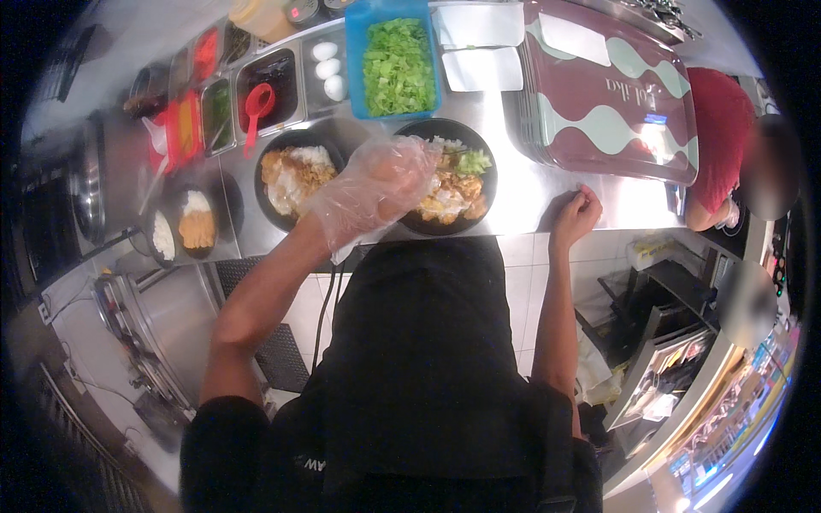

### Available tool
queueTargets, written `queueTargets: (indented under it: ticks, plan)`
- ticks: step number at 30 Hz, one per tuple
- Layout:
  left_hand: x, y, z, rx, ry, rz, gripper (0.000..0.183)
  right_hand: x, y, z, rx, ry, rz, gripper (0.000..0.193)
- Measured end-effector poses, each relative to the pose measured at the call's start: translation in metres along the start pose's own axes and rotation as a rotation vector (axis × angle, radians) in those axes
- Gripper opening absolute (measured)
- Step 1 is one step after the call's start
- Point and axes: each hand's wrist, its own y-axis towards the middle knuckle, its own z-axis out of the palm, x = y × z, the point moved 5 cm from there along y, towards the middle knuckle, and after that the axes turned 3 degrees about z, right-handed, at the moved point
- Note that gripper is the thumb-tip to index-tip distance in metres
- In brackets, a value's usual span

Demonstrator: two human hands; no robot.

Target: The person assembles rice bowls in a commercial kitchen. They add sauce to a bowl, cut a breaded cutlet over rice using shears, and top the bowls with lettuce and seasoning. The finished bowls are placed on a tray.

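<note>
My left hand (385, 178), in a clear plastic glove, reaches over a dark bowl (489, 192) and covers its left part. Its fingers are bunched together near the food; anything between them is hidden. That bowl holds white rice, browned pieces under a pale sauce (449, 198) and some shredded lettuce (473, 161) on the right. Left of the glove stands another dark bowl (263, 192) with rice and sauced browned pieces. My bare right hand (578, 215) rests at the counter's front edge, fingers curled in with nothing visible in them.
Behind the bowls stand a blue tub (352, 77) of lettuce, several eggs (327, 68) and a dark sauce pan with a red ladle (260, 103). Stacked patterned trays (590, 111) lie right. More dark dishes (197, 227) sit left. A person in red (718, 128) stands far right.
</note>
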Motion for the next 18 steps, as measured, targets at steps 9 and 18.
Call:
queueTargets:
  ticks: [9, 18]
  plan:
    - [-0.010, -0.008, -0.043, -0.209, 0.462, 0.156, 0.029, 0.002, -0.001, 0.007, -0.124, -0.207, -0.039, 0.016]
    - [-0.002, 0.016, -0.024, -0.046, -0.022, 0.001, 0.033, 0.005, 0.000, 0.008, -0.133, -0.227, -0.078, 0.012]
